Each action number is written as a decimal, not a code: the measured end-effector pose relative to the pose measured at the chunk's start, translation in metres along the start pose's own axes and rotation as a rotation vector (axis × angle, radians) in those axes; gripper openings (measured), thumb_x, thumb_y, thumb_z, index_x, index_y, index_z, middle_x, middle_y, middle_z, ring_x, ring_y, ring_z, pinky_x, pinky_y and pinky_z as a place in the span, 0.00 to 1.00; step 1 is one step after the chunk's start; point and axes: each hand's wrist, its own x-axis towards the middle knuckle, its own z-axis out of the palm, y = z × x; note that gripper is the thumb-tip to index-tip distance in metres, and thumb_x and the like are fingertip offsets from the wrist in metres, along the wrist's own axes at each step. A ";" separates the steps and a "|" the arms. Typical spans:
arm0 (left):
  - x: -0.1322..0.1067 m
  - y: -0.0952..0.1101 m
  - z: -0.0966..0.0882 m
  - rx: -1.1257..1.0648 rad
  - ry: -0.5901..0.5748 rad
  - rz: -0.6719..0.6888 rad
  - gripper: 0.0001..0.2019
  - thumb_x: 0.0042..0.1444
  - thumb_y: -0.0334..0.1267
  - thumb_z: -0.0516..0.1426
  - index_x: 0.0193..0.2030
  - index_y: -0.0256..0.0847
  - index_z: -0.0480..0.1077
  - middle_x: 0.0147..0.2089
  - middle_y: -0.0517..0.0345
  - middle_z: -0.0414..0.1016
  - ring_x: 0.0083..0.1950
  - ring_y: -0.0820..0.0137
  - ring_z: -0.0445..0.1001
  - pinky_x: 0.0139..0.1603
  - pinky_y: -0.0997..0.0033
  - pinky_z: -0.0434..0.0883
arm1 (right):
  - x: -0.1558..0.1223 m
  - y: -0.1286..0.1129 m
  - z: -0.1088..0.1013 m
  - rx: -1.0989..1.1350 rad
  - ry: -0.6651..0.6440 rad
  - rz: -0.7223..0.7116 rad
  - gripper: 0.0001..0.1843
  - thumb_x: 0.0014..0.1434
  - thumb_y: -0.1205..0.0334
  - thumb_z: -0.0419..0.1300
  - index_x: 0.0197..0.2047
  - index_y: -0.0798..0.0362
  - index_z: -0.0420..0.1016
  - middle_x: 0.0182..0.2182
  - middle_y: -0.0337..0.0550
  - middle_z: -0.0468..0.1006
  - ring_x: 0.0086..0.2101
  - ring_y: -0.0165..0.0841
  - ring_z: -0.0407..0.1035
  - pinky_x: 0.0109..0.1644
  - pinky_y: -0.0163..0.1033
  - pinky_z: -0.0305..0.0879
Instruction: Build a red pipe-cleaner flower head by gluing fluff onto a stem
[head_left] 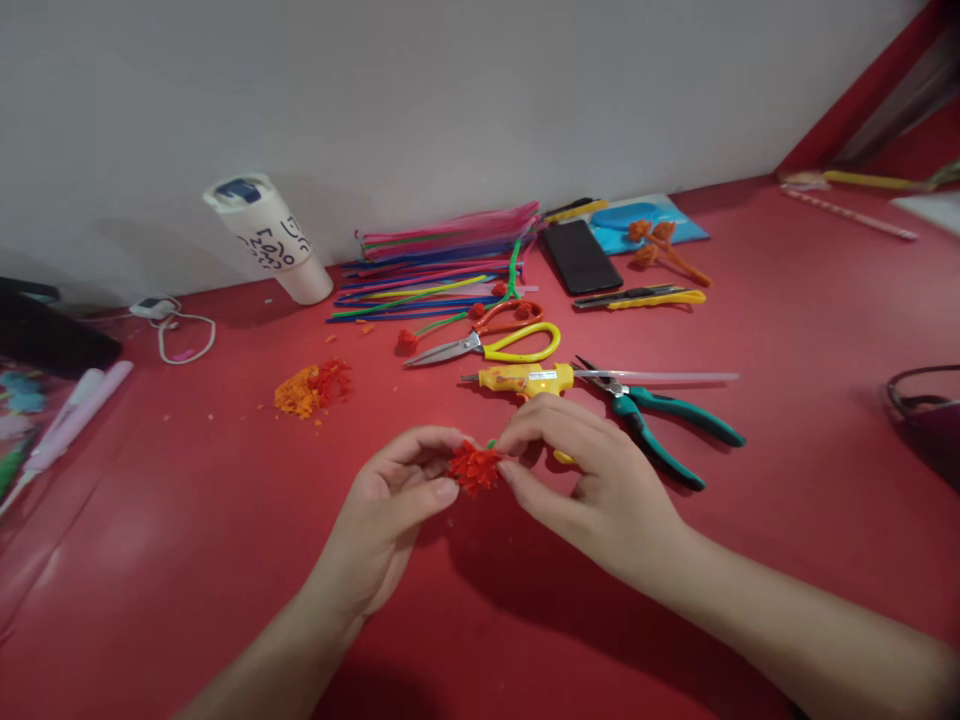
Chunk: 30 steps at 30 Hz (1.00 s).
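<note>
As I watch, the left hand (401, 495) and the right hand (596, 485) hold one red flower (472, 470) between them, over the red table (187, 520). Left thumb and fingers have its left edge, while right thumb and forefinger make a narrow pinch at its right edge. Just beyond the grip lies a yellow glue gun (514, 378), and the right hand covers part of it; its pale stick (690, 377) crosses the green-handled pliers (660, 420), to the right. Farther beyond are scissors (525, 347) with one orange and one yellow handle, then straight fuzzy stems (439, 262) in many colours. Beyond, toward the right, lie a black phone (581, 257) and a flat blue packet (682, 225). Beyond, toward the left, stands a white tumbler (255, 230); I cannot tell what is inside. Nearer, left of the grip, sit orange and red clippings (304, 392), loose like crumbs. The flower has many small, pointed petals.
</note>
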 end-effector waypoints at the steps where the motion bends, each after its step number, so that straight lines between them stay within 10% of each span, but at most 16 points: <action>1: 0.000 0.000 0.000 -0.001 0.004 0.001 0.10 0.46 0.32 0.64 0.38 0.42 0.77 0.39 0.58 0.76 0.41 0.72 0.72 0.43 0.78 0.67 | 0.000 0.000 0.000 -0.006 0.003 -0.005 0.07 0.54 0.74 0.55 0.29 0.53 0.69 0.27 0.40 0.72 0.28 0.29 0.65 0.32 0.34 0.63; 10: 0.000 -0.002 0.000 -0.018 0.024 -0.013 0.09 0.45 0.32 0.65 0.35 0.41 0.76 0.38 0.60 0.74 0.39 0.75 0.70 0.41 0.80 0.67 | -0.001 0.000 0.001 0.022 0.003 -0.027 0.09 0.55 0.74 0.55 0.26 0.53 0.67 0.24 0.38 0.71 0.26 0.27 0.64 0.31 0.33 0.61; 30: 0.001 -0.004 -0.001 0.024 -0.007 0.056 0.08 0.46 0.32 0.66 0.35 0.42 0.75 0.40 0.59 0.76 0.41 0.72 0.73 0.44 0.76 0.69 | 0.006 -0.002 -0.001 0.379 -0.101 0.484 0.07 0.51 0.61 0.57 0.24 0.53 0.72 0.23 0.37 0.73 0.26 0.28 0.66 0.30 0.33 0.62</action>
